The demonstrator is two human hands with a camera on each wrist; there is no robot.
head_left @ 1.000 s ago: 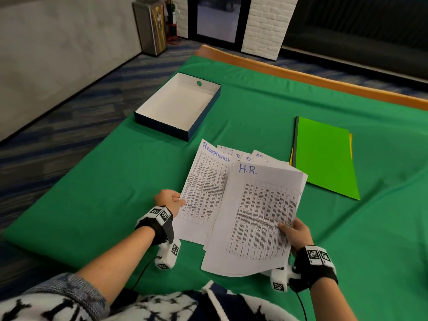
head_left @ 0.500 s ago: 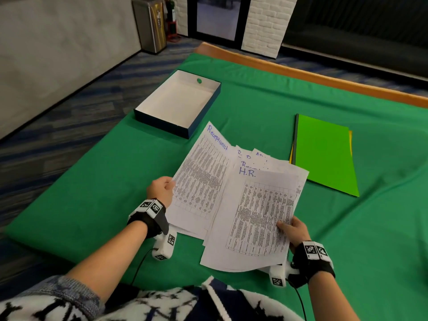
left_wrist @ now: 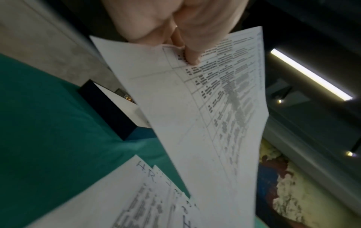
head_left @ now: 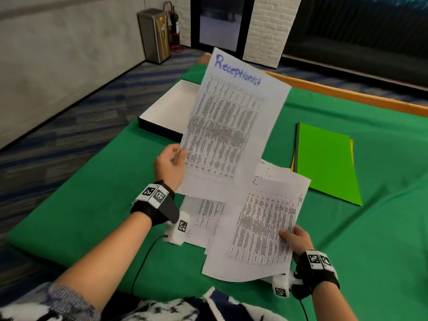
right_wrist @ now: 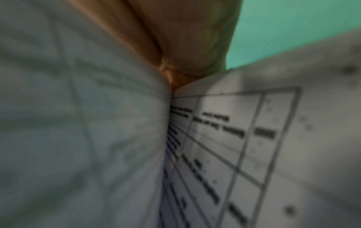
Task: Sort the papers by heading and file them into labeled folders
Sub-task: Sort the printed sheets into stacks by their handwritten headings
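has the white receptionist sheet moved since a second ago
Yes. The white Receptionist sheet has come up off the paper pile: its top edge, earlier short of the dark-sided white box, now stands above it, pinched by the left hand.

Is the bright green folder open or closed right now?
Closed: the bright green folder lies flat on the green cloth, cover down, nothing inserted.
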